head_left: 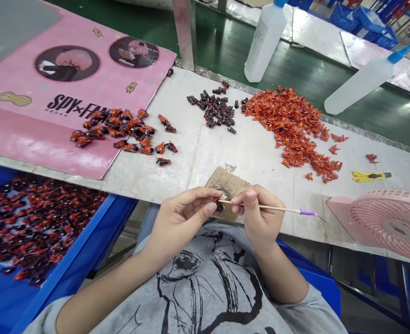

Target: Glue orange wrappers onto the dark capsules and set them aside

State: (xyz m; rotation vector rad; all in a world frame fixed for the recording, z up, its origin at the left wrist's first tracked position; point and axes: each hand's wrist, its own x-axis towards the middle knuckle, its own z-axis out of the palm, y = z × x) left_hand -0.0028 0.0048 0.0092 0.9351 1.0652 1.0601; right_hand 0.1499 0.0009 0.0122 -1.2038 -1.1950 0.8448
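My left hand pinches a tiny dark and orange piece between thumb and fingers, just over the near table edge. My right hand is closed on a thin wooden stick with a purple end; the stick's other end meets the small piece. Both hands hover above a brown card dusted with fine specks. A heap of orange parts lies at the right, a cluster of small dark parts sits in the middle, and joined dark and orange pieces lie at the left.
A blue bin at the lower left holds many joined pieces. A pink printed mat covers the table's left. A pink fan lies at the right, a yellow utility knife behind it. Two white squeeze bottles stand at the back.
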